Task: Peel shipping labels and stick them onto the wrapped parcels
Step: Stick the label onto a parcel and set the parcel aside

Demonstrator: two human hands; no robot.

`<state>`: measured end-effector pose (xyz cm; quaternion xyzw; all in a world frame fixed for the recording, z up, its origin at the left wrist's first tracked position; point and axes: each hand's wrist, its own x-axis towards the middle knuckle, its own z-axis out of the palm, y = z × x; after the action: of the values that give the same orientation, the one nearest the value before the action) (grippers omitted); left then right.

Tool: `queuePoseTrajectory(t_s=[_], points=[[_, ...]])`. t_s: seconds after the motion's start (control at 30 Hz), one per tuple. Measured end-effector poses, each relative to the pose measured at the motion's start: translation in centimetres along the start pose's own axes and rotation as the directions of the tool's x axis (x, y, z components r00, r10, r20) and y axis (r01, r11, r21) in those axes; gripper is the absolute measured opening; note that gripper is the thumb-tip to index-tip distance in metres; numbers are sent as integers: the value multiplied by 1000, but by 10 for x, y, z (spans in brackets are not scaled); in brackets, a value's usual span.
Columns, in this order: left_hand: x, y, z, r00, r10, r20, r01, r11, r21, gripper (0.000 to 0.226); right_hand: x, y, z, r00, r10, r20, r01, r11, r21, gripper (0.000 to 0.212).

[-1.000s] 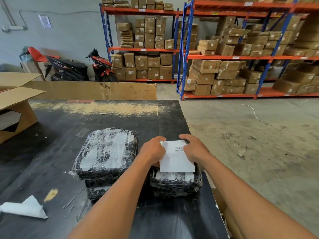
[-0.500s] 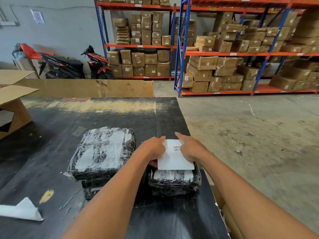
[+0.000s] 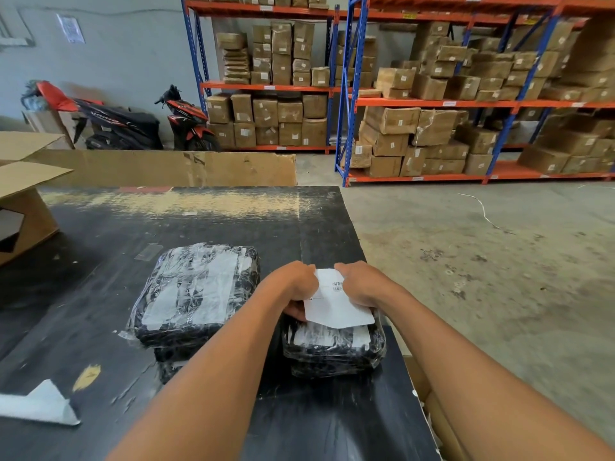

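Left hand point(image 3: 293, 287), right hand point(image 3: 361, 284) both pinch flat white label point(image 3: 336, 311) above glossy film-wrapped black parcel point(image 3: 332, 351)

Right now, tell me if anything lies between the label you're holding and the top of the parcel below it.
Nothing visible does. The left hand and right hand hold the label over the parcel, whose near strip shows only wrap. The part under the label and hands is hidden.

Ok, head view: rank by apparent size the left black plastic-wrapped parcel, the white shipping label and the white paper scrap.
Largest: left black plastic-wrapped parcel.
Then, unranked: white shipping label, partly hidden, and white paper scrap, cut by the frame edge.
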<state>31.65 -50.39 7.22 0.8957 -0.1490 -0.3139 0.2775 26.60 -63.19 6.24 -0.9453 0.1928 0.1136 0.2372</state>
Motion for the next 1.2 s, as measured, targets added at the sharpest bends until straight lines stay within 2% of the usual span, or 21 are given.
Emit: queuePoseTrajectory(t_s=[0.13,0.23,0.37,0.5,0.6,0.63,0.77,0.9,1.0,1.2], points=[[-2,0,-3,1000,-29,-7,28,993,-115,55,2,-2,-1,999,48,-2,-48,999,15,57],[0,-1,-4,999,-38,-9,36,986,-165,57,1,-4,-4,996,94,6,-94,994,47,51],[-2,-5,1,996,-68,-59,51,965,-257,55,-7,0,-5,988,148,-34,-137,968,212,17],[-13,-10,1,986,-102,-133,45,927,-373,9,-14,6,-4,977,205,-57,-164,897,410,13],[-22,-12,3,982,-81,-168,-10,876,-482,32,-20,6,-5,977,212,-19,-175,849,499,6],[-24,-13,4,982,-78,-172,-18,869,-495,34,-23,7,-5,979,206,-8,-172,840,514,6],[-29,-16,7,976,-85,-202,-19,886,-463,14,-39,9,-8,981,194,27,-178,824,538,18],[-39,-17,12,980,-60,-188,-26,905,-425,25,-52,10,-6,986,166,15,-145,815,562,34],[-46,-17,13,983,-37,-180,-40,913,-407,19,-57,10,-4,989,151,-2,-123,817,564,53],[-57,-19,18,978,-49,-203,-25,939,-344,21,-67,14,9,988,146,-54,-92,826,556,61]])
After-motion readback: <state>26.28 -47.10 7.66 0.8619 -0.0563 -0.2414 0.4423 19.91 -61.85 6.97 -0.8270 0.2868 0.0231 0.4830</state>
